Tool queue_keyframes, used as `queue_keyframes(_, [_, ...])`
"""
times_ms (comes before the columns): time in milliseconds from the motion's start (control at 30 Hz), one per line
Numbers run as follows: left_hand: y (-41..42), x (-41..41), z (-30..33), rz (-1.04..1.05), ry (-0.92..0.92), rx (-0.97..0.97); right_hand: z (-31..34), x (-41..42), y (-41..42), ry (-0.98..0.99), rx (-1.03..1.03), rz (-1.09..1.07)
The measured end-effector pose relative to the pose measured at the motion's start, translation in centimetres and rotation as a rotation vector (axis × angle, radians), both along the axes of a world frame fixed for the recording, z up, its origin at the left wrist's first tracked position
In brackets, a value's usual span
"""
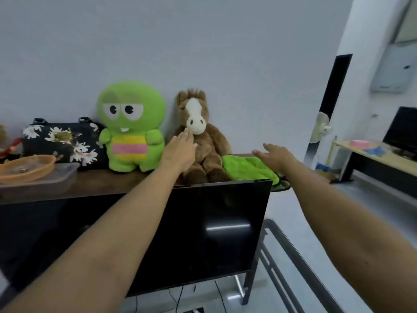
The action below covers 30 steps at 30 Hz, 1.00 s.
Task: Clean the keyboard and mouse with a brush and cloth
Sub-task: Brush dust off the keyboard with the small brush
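Note:
A green cloth [247, 169] lies crumpled on the right end of a dark wooden shelf [101, 184], behind the top of a black monitor [203, 233]. My right hand [276, 157] is stretched out flat just above the cloth's right side, fingers apart, holding nothing. My left hand [180, 152] is also flat and empty, reaching in front of a brown plush horse [200, 136]. No keyboard, mouse or brush is in view.
On the shelf stand a green plush toy [132, 127], a floral black bag [61, 141], and an orange basket [27, 167] on a clear plastic box [45, 179]. A metal frame [291, 256] sits at lower right. A desk [370, 159] stands far right.

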<state>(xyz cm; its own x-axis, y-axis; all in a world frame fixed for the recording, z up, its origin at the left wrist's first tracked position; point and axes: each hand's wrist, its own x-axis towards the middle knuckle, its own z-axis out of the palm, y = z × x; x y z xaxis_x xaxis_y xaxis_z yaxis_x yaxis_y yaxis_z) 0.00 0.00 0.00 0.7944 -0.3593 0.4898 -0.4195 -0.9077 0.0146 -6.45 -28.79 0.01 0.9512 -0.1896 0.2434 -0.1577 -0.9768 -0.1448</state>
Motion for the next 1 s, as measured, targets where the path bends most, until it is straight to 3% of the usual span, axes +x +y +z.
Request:
queue_keyframes(267, [-15.3, -3.9, -5.7, -0.374, -0.058, 0.118, -4.4, -1.4, -9.3, 0.145, -0.224, -0.111])
queue_keyframes(433, [-18.0, -3.7, -9.9, -0.372, -0.24, 0.274, -9.0, 0.4, -13.1, -0.054, 0.131, -0.225])
queue_keyframes(533, [-18.3, -2.9, -10.9, -0.39, -0.351, 0.242, -9.8, 0.5, -13.1, -0.196, 0.318, -0.301])
queue_keyframes(800, [-18.4, -3.4, -11.0, -0.472, -0.449, 0.156, -10.2, 1.0, -11.9, -0.315, 0.421, -0.442])
queue_keyframes(1000, [-13.6, -5.4, -10.3, -0.554, -0.509, -0.165, -8.1, -2.5, -5.2, -0.701, 0.741, -0.152])
